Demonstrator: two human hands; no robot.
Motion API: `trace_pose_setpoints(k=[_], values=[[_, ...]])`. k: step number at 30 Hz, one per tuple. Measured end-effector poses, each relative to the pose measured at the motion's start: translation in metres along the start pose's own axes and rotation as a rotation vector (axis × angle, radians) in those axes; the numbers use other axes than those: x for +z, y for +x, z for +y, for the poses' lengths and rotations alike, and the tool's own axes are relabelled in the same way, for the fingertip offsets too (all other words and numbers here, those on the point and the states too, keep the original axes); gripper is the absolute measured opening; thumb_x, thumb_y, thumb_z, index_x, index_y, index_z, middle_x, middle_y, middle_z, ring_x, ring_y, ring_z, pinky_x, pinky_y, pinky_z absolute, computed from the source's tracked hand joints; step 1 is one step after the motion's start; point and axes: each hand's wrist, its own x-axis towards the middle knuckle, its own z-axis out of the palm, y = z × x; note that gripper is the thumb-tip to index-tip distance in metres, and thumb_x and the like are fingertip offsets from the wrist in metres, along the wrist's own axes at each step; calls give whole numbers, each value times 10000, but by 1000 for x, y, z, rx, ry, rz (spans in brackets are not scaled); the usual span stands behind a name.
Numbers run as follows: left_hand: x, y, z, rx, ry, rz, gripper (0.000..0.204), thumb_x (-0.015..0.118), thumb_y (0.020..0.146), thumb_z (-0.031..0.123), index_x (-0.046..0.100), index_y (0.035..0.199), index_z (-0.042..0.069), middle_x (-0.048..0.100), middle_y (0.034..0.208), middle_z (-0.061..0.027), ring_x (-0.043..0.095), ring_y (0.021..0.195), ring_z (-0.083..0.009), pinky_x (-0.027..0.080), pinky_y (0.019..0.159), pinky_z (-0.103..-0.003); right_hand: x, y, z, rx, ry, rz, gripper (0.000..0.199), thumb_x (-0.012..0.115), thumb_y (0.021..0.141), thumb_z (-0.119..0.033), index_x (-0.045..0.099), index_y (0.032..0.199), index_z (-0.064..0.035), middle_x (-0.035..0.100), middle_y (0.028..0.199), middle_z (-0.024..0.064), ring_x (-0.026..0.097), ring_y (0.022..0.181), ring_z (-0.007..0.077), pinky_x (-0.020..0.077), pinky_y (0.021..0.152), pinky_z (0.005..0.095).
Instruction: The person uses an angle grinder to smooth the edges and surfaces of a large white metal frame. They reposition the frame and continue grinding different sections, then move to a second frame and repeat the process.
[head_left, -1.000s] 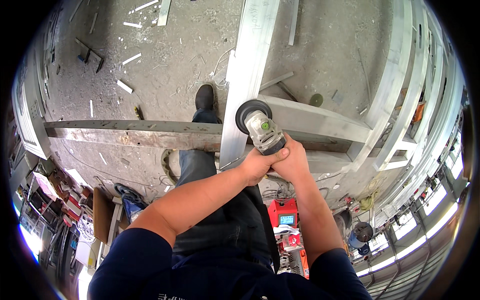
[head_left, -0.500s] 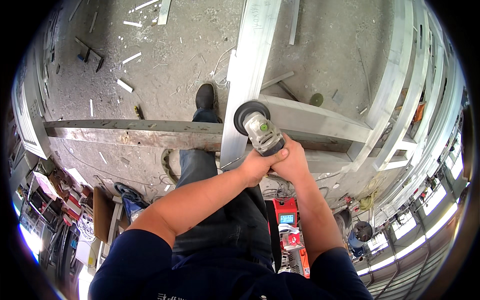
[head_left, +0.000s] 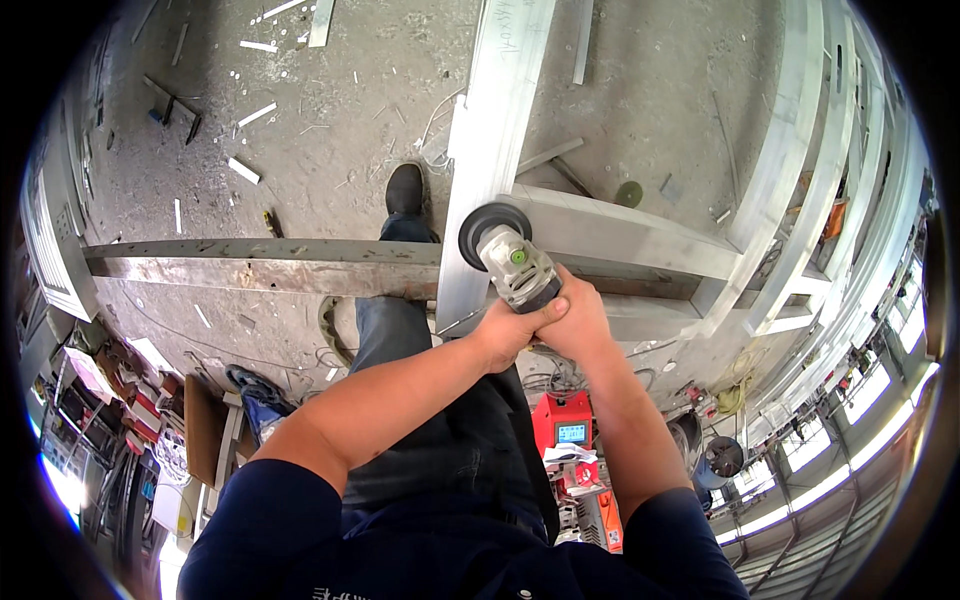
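Observation:
An angle grinder [head_left: 518, 270] with a grey head and a round black disc [head_left: 475, 238] is held in both hands. The disc lies over the long silvery metal profile [head_left: 500, 120], where a crosswise metal bar [head_left: 630, 232] meets it. I cannot tell whether disc and metal touch. My left hand [head_left: 508, 336] closes round the grinder's body from the left, thumb across it. From the right, my right hand [head_left: 583, 318] wraps the same body, its fingers close to the left hand's. The rear end of the grinder is hidden by my hands.
A rusty steel beam [head_left: 270, 268] runs crosswise under the profile, my leg beside it. More frame bars [head_left: 785, 150] stand at the right. Metal offcuts [head_left: 244, 170] litter the floor. A red machine with a small screen [head_left: 570, 432] is close below my right forearm.
The whole view has slid slightly, so most things sit a little further left. Grinder and hands keep nearly the same place over the profile, both hands still closed round the tool.

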Motion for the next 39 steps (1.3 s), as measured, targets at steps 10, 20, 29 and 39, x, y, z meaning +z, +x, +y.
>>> trace_pose_setpoints(k=[10, 20, 29, 39], values=[[-4, -3, -8, -13, -17, 6, 607, 802, 825, 300, 504, 1300, 69, 598, 1224, -74, 582, 1122, -211, 506, 913, -396, 8, -7, 8, -6, 4, -32, 386, 726, 644, -212, 577, 958, -43, 672, 845, 225, 636, 870, 442, 520, 746, 494], [-15, -1, -23, 30, -1, -30, 644, 808, 817, 309, 483, 1326, 85, 589, 1226, -56, 555, 1152, -203, 481, 931, -395, 16, -10, 13, 5, -50, -18, 412, 728, 647, -224, 561, 971, -32, 671, 887, 226, 629, 906, 440, 516, 770, 487], [-17, 0, -29, 15, 13, -17, 632, 805, 824, 290, 499, 1319, 43, 597, 1244, -78, 567, 1154, -204, 474, 969, -402, 25, -12, 24, -20, -81, 0, 422, 745, 624, -214, 556, 962, -44, 670, 876, 211, 634, 874, 438, 520, 755, 491], [-12, -3, -19, 35, 0, -22, 606, 801, 827, 295, 511, 1308, 68, 597, 1233, -62, 552, 1158, -186, 467, 960, -377, 16, -12, 12, -11, -24, -6, 417, 750, 609, -209, 575, 949, -42, 675, 872, 218, 635, 878, 437, 521, 740, 477]])
